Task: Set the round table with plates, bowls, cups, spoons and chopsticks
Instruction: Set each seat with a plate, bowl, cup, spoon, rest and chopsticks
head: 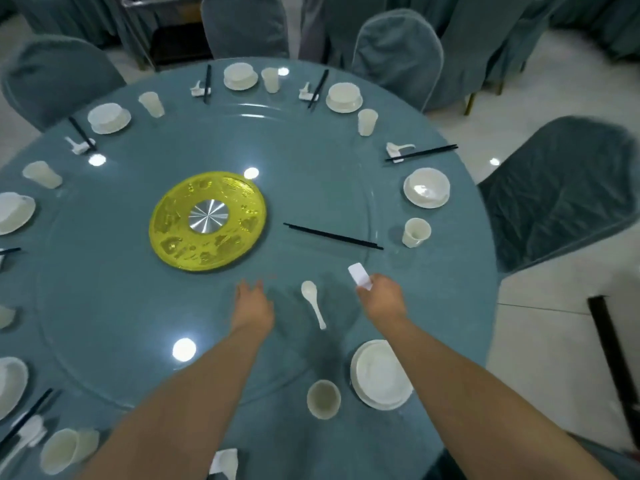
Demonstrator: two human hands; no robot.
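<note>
Head view: spoon [312, 304] lies between left hand [252, 304] and right hand [381, 299].

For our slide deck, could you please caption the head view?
Right hand holds a small white ceramic rest above the round teal table; open left hand reaches beside a white ceramic spoon.

floor [540, 109]: pale glossy tiles | chairs [398, 53]: teal fabric covers, ringing table | light: ceiling lamp reflections

A glossy glass turntable [104, 341] was seen over matt teal cloth on the round table [433, 306]. At centre left, a shiny gold disc [173, 230] ringed brushed metal. Glazed white ceramic was shown by the spoon [312, 306] and plates [379, 374]; chairs [561, 192] were cloth-covered.
</note>
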